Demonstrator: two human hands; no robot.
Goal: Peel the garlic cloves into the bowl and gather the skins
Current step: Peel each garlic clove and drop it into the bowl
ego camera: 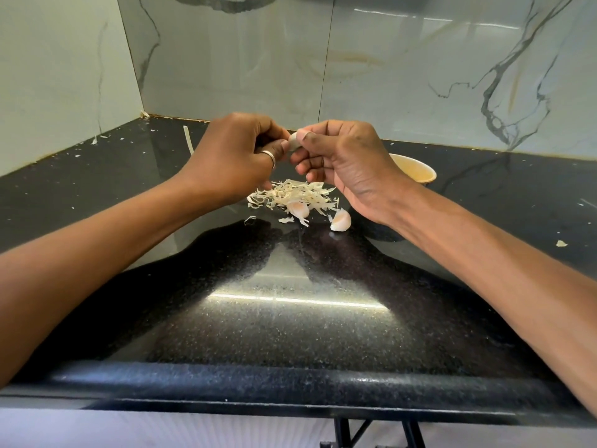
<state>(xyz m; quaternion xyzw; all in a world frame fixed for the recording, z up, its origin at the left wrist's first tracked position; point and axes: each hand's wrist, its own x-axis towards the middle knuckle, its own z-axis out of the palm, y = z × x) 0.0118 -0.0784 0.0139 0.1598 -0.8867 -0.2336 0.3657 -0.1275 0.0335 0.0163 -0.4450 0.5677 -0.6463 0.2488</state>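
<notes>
Black granite counter [290, 334], marble walls [226, 59]. Mid-peel: right hand [349, 166] pinching garlic clove [293, 142], left hand [235, 156] curled, nipping its other end. Next: strip clean, drop into bowl [420, 166].

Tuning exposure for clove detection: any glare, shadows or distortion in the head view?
Head view: glare strip on the countertop near its front edge; dark arm silhouettes cross it below the skin pile; wide-angle tilts the wall seams; fingers half-hide held clove.

Both hands [292, 153] pinch garlic clove [294, 141] above skins pile [292, 197]; bowl [416, 171] behind right wrist.
</notes>
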